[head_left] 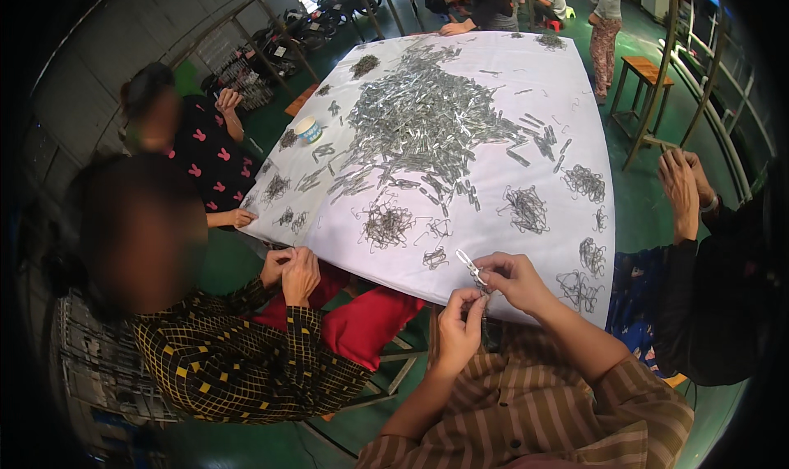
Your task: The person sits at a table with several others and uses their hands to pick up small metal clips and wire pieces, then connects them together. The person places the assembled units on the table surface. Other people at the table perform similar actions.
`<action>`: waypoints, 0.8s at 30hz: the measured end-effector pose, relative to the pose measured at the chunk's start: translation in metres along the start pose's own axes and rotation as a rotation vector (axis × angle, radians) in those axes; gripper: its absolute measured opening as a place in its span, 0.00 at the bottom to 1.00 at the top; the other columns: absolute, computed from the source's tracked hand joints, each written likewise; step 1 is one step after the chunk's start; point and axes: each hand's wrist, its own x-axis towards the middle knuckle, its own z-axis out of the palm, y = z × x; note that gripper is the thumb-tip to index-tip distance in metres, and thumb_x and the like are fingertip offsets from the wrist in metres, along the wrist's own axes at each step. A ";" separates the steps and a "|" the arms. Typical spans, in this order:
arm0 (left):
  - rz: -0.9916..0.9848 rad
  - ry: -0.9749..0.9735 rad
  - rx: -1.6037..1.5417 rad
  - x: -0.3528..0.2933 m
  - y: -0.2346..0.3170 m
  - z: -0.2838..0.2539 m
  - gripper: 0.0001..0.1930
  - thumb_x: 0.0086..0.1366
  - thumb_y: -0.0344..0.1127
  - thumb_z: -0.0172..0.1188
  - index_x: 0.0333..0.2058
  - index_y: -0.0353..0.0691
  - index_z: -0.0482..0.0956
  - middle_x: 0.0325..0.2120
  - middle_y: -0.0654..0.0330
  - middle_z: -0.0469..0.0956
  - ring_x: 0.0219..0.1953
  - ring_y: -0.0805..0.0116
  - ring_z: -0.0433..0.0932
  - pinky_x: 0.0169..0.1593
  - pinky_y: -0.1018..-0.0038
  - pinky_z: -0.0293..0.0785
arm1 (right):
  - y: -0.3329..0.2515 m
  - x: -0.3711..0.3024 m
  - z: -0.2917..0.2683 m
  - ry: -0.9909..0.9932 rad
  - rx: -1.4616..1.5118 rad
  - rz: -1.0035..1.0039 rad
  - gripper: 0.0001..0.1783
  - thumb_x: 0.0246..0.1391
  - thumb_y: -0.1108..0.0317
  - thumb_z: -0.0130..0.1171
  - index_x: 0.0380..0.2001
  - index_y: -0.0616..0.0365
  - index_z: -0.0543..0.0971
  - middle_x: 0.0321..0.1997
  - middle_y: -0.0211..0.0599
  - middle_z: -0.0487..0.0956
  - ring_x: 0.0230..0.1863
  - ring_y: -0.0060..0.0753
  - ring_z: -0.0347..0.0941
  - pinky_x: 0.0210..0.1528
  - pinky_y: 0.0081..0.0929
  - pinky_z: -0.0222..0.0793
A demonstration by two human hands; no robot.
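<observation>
Close to my body at the table's near edge, my right hand pinches a shiny slotted metal piece that points up and to the left. Just below it, my left hand is closed, thumb and finger pressed together beside the lower end of that piece. What it grips is too small to make out; something dark hangs below the fingers. A small cluster of bent wire hooks lies on the white-covered table near my hands. Larger tangles of wire hooks lie beyond it.
A big heap of flat metal pieces covers the table's middle. More hook piles lie at the right. A paper cup stands at the left edge. Co-workers sit close on both sides, their hands at the edge. A wooden stool stands beyond.
</observation>
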 end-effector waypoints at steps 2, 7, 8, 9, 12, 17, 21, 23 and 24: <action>0.002 0.011 0.010 -0.002 0.000 0.001 0.04 0.64 0.22 0.52 0.37 0.31 0.70 0.32 0.61 0.76 0.35 0.79 0.73 0.41 0.83 0.69 | -0.002 -0.006 0.002 0.013 -0.023 -0.042 0.11 0.53 0.75 0.57 0.39 0.68 0.77 0.29 0.30 0.77 0.27 0.15 0.69 0.30 0.17 0.66; 0.037 0.081 0.034 -0.002 0.002 0.005 0.04 0.62 0.25 0.57 0.35 0.33 0.72 0.25 0.62 0.76 0.28 0.79 0.72 0.33 0.81 0.70 | -0.002 -0.014 0.002 0.001 -0.081 -0.072 0.09 0.54 0.75 0.58 0.38 0.67 0.76 0.32 0.28 0.76 0.31 0.16 0.69 0.35 0.17 0.67; 0.046 0.081 0.041 -0.002 0.002 0.005 0.04 0.62 0.25 0.57 0.35 0.33 0.73 0.25 0.62 0.76 0.27 0.79 0.72 0.33 0.81 0.70 | -0.002 -0.015 0.003 0.008 -0.058 -0.074 0.09 0.54 0.75 0.58 0.38 0.66 0.76 0.32 0.28 0.76 0.31 0.16 0.69 0.35 0.17 0.67; 0.055 0.082 0.049 -0.002 0.001 0.005 0.04 0.62 0.25 0.57 0.35 0.33 0.73 0.25 0.62 0.76 0.27 0.78 0.72 0.33 0.81 0.70 | -0.001 -0.016 0.003 0.014 -0.035 -0.077 0.08 0.54 0.75 0.58 0.38 0.66 0.77 0.32 0.28 0.76 0.31 0.16 0.69 0.35 0.17 0.67; 0.083 0.085 0.056 -0.001 -0.001 0.006 0.04 0.61 0.24 0.57 0.34 0.33 0.73 0.25 0.62 0.76 0.27 0.78 0.72 0.33 0.81 0.70 | -0.004 -0.019 0.005 0.044 0.021 -0.068 0.08 0.54 0.74 0.58 0.37 0.66 0.76 0.31 0.28 0.76 0.31 0.16 0.69 0.35 0.16 0.67; 0.078 0.080 0.094 0.001 -0.005 0.004 0.04 0.61 0.24 0.57 0.34 0.33 0.73 0.24 0.61 0.76 0.26 0.77 0.72 0.33 0.80 0.70 | 0.004 -0.020 0.007 0.119 -0.049 -0.135 0.07 0.52 0.75 0.59 0.35 0.66 0.77 0.29 0.30 0.77 0.30 0.17 0.70 0.33 0.18 0.67; 0.076 0.073 0.116 0.002 -0.009 0.003 0.04 0.61 0.25 0.57 0.34 0.33 0.73 0.24 0.61 0.76 0.26 0.77 0.73 0.33 0.79 0.71 | -0.002 -0.025 0.013 0.204 -0.316 -0.264 0.07 0.51 0.75 0.59 0.34 0.66 0.77 0.31 0.34 0.78 0.32 0.21 0.71 0.37 0.21 0.67; 0.069 0.059 0.130 0.002 -0.010 0.002 0.04 0.62 0.25 0.57 0.34 0.32 0.73 0.25 0.61 0.76 0.27 0.77 0.73 0.33 0.80 0.71 | -0.004 -0.025 0.014 0.212 -0.371 -0.301 0.06 0.50 0.76 0.59 0.33 0.65 0.77 0.30 0.36 0.78 0.31 0.23 0.72 0.37 0.22 0.67; 0.064 0.049 0.141 0.002 -0.010 0.001 0.04 0.62 0.24 0.56 0.35 0.32 0.72 0.25 0.61 0.76 0.28 0.78 0.73 0.34 0.80 0.71 | -0.004 -0.026 0.016 0.214 -0.398 -0.317 0.06 0.49 0.77 0.59 0.33 0.65 0.77 0.29 0.37 0.78 0.31 0.24 0.72 0.37 0.22 0.67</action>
